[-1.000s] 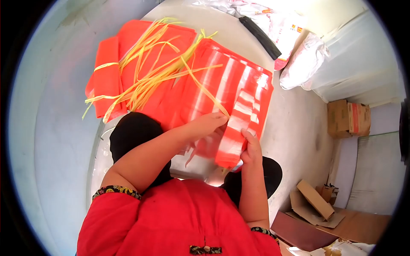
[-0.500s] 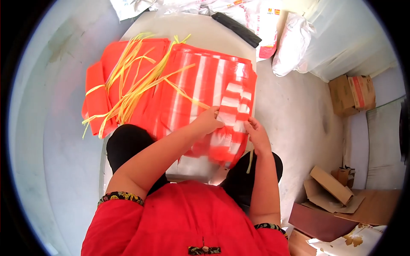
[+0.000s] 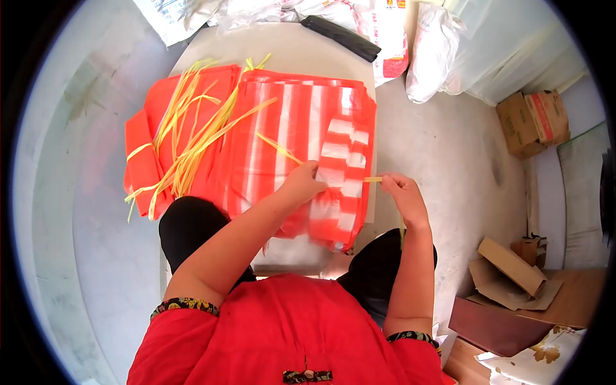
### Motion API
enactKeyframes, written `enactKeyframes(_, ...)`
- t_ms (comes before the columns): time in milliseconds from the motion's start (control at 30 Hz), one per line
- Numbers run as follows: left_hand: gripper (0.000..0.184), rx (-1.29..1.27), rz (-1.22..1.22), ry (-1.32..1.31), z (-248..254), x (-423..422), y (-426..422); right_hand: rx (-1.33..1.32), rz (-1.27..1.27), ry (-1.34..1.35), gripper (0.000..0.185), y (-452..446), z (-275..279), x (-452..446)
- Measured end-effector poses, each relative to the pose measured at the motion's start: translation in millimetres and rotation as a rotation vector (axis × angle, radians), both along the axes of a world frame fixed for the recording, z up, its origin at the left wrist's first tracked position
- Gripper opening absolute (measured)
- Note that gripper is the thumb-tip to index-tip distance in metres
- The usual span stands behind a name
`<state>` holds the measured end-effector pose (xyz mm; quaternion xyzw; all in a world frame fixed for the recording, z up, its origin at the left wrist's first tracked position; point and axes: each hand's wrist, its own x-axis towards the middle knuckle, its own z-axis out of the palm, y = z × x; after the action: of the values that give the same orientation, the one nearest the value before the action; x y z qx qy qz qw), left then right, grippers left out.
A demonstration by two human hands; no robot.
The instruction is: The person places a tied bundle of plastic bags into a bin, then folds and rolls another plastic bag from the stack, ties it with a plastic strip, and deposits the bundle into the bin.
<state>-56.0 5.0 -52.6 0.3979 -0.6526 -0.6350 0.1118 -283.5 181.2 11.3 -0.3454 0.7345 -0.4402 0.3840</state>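
A stack of red-and-white striped plastic bags [image 3: 269, 135] lies in front of me, with a folded striped bundle [image 3: 343, 151] on its right part. My left hand [image 3: 303, 184] is closed at the bundle's left edge, where a yellow strip [image 3: 279, 149] runs into its fingers. Past the bundle's right edge, my right hand [image 3: 404, 192] pinches a short stretch of yellow strip [image 3: 373, 179] and holds it taut. Whether both strips are one piece is hidden by the bundle.
Left of the stack lie plain red bags [image 3: 192, 96], a tied red bundle [image 3: 142, 154] and several loose yellow strips [image 3: 199, 144]. A black roll [image 3: 340, 37] sits at the table's far edge, near white sacks [image 3: 433, 54]. Cardboard boxes [image 3: 532, 122] stand on the right.
My right hand has moved right, away from the bundle, drawing yellow strip out past its edge. The left hand stays at the bundle's left edge. The whole view has shifted slightly.
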Motion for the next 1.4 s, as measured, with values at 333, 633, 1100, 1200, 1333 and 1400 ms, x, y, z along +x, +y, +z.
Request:
enactKeyframes(333,0.04,-0.112,-0.078,-0.082,18,3,4,-0.248,0.288,-0.067,0.041,-71,1,54)
enactKeyframes(633,0.008,-1.168,-0.2,-0.379,43,23,-6,-0.196,0.337,0.272,0.03,-80,-18,60)
enactKeyframes(1100,0.027,-0.679,-0.274,-0.364,99,34,-8,-0.227,0.402,0.33,0.033,-71,-7,62)
enactKeyframes(1200,0.027,-0.489,-0.274,-0.238,100,34,-10,-0.245,0.427,0.369,0.033,-71,-9,62)
enactKeyframes(1333,0.024,-0.422,-0.231,-0.227,120,21,0,-0.235,0.437,0.378,0.032,-71,-10,66)
enactKeyframes(1400,0.024,-0.486,-0.233,-0.171,122,14,5,-0.199,0.438,0.387,0.031,-71,-4,69)
